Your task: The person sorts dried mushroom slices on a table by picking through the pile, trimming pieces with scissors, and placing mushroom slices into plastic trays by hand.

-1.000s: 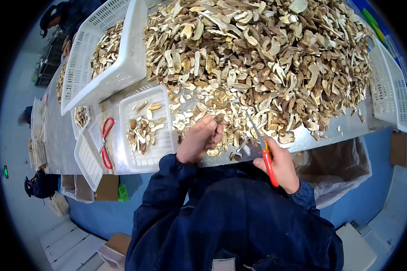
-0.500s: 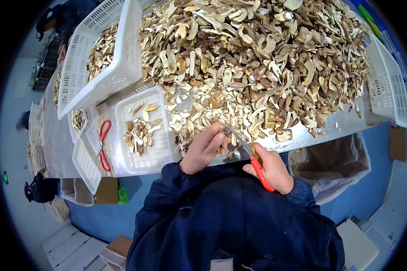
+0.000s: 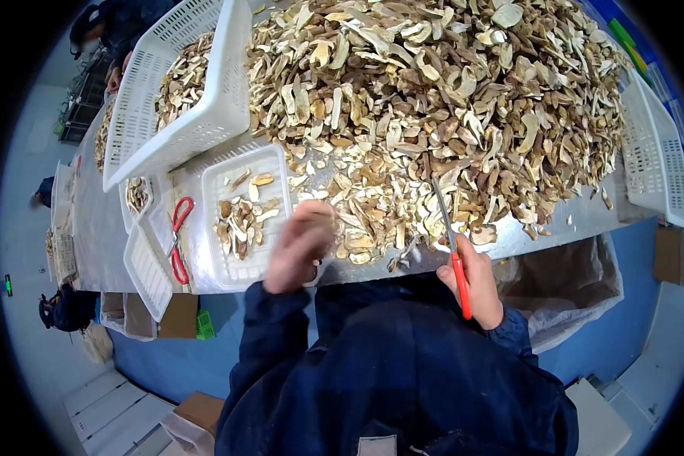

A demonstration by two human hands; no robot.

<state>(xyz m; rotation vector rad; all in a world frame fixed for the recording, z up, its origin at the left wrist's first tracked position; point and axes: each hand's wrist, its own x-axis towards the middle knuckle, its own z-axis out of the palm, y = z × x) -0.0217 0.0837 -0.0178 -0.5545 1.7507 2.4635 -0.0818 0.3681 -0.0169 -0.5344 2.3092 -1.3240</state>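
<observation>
My right hand (image 3: 477, 283) is wrapped round the red handles of a pair of scissors (image 3: 444, 209), whose blades point up toward the mushroom pieces. My left hand (image 3: 299, 247) is smeared by motion beside the right wall of a white tray (image 3: 287, 199); whether it holds anything cannot be made out. Several mushroom pieces (image 3: 241, 226) lie in the tray. Ahead of both hands is a large heap of dried mushroom slices (image 3: 433, 99), with smaller pieces scattered at its near side.
A second pair of red-handled scissors (image 3: 176, 239) lies left of the tray. A tall white basket (image 3: 228, 99) holds slices at the upper left; another basket (image 3: 653, 152) stands at the right. A lined box (image 3: 562, 285) is below the table edge. A person (image 3: 121, 30) is at the upper left.
My left hand has moved left, away from the scissors, to the tray's side. My right hand and the scissors have moved slightly right, and the blades now point more steeply up.
</observation>
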